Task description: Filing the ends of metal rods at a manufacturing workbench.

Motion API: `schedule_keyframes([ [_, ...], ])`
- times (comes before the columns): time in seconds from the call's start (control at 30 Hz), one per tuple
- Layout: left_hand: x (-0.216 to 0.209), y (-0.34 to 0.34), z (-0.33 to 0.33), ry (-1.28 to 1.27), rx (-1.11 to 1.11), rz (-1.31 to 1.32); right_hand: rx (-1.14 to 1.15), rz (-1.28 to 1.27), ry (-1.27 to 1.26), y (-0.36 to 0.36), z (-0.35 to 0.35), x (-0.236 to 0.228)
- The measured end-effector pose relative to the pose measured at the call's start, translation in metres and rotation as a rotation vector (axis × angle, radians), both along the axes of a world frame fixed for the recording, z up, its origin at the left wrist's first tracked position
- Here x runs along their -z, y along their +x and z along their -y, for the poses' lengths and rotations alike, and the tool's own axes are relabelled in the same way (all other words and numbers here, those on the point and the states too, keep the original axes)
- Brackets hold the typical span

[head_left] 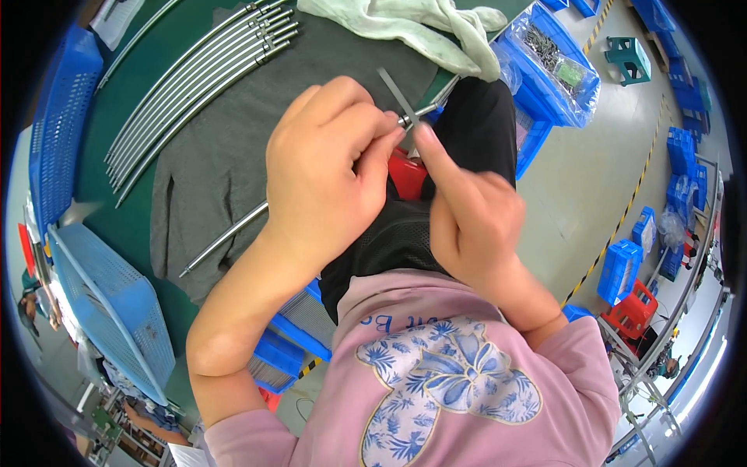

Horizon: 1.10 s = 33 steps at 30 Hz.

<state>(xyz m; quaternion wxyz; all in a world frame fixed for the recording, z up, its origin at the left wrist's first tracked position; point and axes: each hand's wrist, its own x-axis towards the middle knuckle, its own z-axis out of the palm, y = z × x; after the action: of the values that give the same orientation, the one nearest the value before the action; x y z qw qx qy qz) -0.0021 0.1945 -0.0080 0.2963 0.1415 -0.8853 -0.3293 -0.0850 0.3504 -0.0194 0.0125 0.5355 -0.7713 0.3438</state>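
Observation:
My left hand [327,163] is closed around a slim silver metal rod [226,240], its thumb and forefinger pinching near the rod's upper right end. The rod's other end shows past my left wrist, over a dark grey cloth [210,163]; its middle is hidden by the hand. My right hand [476,214] is closed on a thin flat grey metal strip [398,93], with the forefinger stretched along its lower end. That strip crosses the rod's tip just beyond my left fingertips and appears to touch it. Several similar rods [198,82] lie side by side on the cloth's far left.
A pale green cloth [412,25] lies at the far edge. To its right, a blue bin [572,109] holds a plastic bag of small metal parts. Blue baskets [117,300] stand at the left. A green stool [629,61] and red stool [634,311] are on the floor.

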Motion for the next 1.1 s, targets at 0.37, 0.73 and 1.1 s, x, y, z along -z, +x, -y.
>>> schedule_keyframes([
  [0.37, 0.000, -0.001, 0.001, 0.024, 0.016, -0.001, 0.014, -0.095, -0.206, 0.002, 0.003, 0.030],
  [0.73, 0.003, -0.001, -0.003, 0.026, 0.035, -0.005, -0.010, -0.003, -0.119, 0.008, -0.022, 0.027],
  [1.1, -0.002, 0.001, -0.001, 0.047, 0.020, 0.024, -0.032, -0.041, -0.246, -0.003, 0.011, 0.022],
])
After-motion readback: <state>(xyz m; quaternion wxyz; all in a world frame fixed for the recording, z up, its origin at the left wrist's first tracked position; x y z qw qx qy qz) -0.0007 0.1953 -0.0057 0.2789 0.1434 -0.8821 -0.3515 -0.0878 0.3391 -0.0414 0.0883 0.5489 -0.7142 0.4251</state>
